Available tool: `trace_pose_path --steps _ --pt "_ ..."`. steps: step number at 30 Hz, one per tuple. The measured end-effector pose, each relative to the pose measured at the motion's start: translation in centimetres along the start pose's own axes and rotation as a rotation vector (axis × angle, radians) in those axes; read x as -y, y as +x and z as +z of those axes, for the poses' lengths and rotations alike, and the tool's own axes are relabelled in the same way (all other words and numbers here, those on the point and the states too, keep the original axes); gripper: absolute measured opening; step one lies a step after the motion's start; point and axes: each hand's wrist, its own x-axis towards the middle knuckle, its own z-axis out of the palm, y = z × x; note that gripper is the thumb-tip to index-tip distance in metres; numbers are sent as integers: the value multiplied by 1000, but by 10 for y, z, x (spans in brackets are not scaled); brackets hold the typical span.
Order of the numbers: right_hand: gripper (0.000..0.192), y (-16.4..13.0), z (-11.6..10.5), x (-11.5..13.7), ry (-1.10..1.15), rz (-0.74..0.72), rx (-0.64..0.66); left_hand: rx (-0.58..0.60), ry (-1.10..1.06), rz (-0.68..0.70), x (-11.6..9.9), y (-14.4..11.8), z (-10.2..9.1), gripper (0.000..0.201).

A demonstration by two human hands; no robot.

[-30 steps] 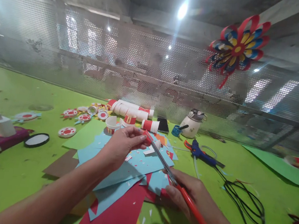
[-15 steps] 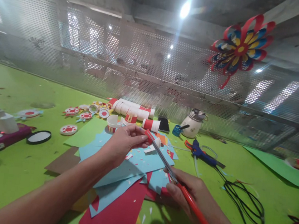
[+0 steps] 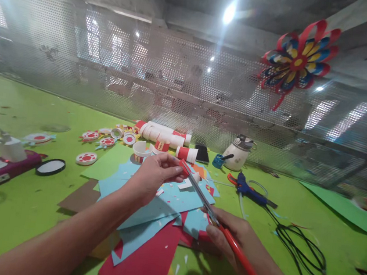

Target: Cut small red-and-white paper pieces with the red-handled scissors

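My left hand (image 3: 157,174) pinches a small piece of red paper (image 3: 183,167) above the blue sheets. In my right hand (image 3: 230,233) is a pair of scissors (image 3: 236,251) with long red handles; its metal blades point up and left and reach the red paper. The blades look nearly closed. Beneath both hands lie light blue paper sheets (image 3: 148,215) strewn with tiny scraps, and a dark red sheet (image 3: 146,261) sticks out toward me. A cut white paper cup (image 3: 140,149) stands just beyond my left hand, and a red-and-white cup (image 3: 186,154) lies on its side.
To the right are a blue glue gun (image 3: 247,189) and its coiled black cable (image 3: 303,250). A white kettle-like bottle (image 3: 237,152) and a blue jar (image 3: 218,161) stand behind. Decorated round discs (image 3: 86,158), a black-rimmed lid (image 3: 50,167) and a purple power strip (image 3: 4,170) sit left.
The view has shifted slightly, so everything appears a little further right. Both hands, the scissors and the red paper keep nearly the same pose.
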Motion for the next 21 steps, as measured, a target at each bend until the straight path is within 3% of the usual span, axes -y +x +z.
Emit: trace_pose_path --steps 21 --pt "43 0 2 -3 24 13 -27 -6 -15 -23 0 0 -1 10"
